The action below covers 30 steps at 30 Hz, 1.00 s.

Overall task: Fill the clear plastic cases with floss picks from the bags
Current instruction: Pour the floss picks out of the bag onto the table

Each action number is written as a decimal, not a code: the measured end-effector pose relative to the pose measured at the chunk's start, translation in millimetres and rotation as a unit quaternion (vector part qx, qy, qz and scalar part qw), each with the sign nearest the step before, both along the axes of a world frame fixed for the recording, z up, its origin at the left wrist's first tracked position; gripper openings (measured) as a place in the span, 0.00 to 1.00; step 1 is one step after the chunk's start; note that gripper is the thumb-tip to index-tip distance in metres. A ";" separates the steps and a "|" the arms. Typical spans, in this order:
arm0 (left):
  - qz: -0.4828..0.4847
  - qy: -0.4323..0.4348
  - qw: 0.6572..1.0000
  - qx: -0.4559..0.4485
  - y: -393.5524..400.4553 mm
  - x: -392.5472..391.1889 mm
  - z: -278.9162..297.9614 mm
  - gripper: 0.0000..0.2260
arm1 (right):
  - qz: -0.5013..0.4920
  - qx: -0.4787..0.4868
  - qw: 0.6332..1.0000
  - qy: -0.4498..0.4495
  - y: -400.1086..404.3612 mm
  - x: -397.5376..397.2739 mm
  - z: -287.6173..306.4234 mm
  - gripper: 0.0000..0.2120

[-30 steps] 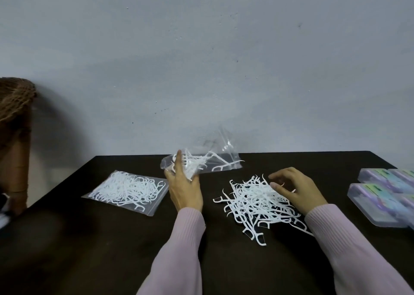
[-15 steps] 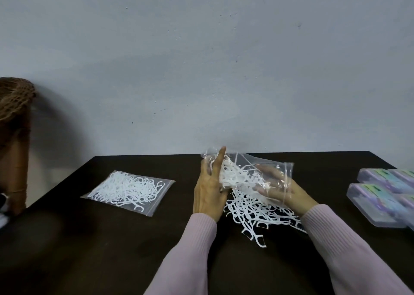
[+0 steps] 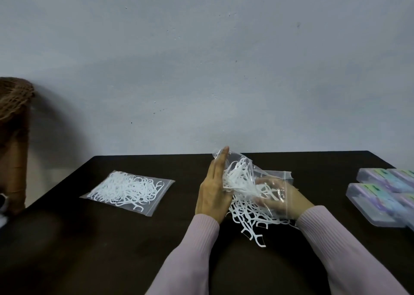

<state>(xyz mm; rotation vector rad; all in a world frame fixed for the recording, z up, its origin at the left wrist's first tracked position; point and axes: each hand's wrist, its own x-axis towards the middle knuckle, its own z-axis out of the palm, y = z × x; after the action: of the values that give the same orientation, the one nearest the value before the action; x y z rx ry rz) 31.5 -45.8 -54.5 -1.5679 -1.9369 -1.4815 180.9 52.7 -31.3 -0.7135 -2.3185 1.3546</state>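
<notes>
At the left lies one full bag (image 3: 127, 191), flat and untouched on the dark table (image 3: 67, 250). The left hand (image 3: 212, 189), fingers straight, presses against the side of a second bag (image 3: 251, 178) held up over the loose pile of floss picks (image 3: 248, 218); the right hand (image 3: 282, 199) sits behind the film, and whether it pinches it I cannot tell. The picks look feather-light, springy and tangled, the film slick, so I'd grab the bag's bottom corners. Far right, four clear cases (image 3: 367, 196) as far as I can count, all lidded
</notes>
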 end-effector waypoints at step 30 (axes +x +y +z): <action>0.165 -0.054 0.984 -0.030 -3.8 -9.6 4.0 0.35 | -0.111 0.096 0.988 0.044 11.2 4.1 3.0 0.08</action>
<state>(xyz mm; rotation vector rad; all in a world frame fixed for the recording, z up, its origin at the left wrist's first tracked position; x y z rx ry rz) 22.0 -49.6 -50.5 -1.1351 -2.1920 -1.4030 185.0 64.0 -28.3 -0.8043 -2.1887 1.0286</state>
